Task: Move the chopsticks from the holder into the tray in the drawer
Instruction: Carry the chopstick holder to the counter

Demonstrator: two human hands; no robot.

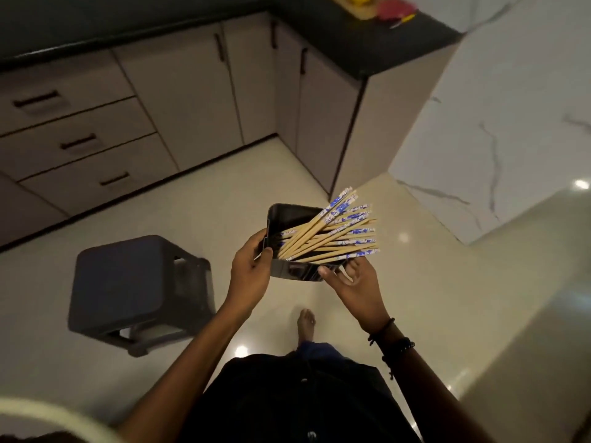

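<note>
Head view, looking down at a kitchen floor [192,203]. The chopsticks [332,235], pale wood with blue-and-white printed ends, sat in a black holder [295,271] held in the air at centre frame, above the floor. The bundle leaned to the right, the printed ends fanned out past the holder's right rim. Left grip [249,270] was clenched on the holder's left wall, thumb over the rim. Right grip [355,282] was palm-up at the holder's lower right corner, thumb against the near wall and fingers curled beneath, grasping the holder. Dark bead bracelets [393,340] were on the right wrist. Three stacked drawers [73,142] in the upper left of the frame had their fronts flush with the cabinet. The dark surface [335,36] ran along the top of the frame. A dark stool [134,282] stood at lower left, and a bare foot [306,324] was below the holder.
</note>
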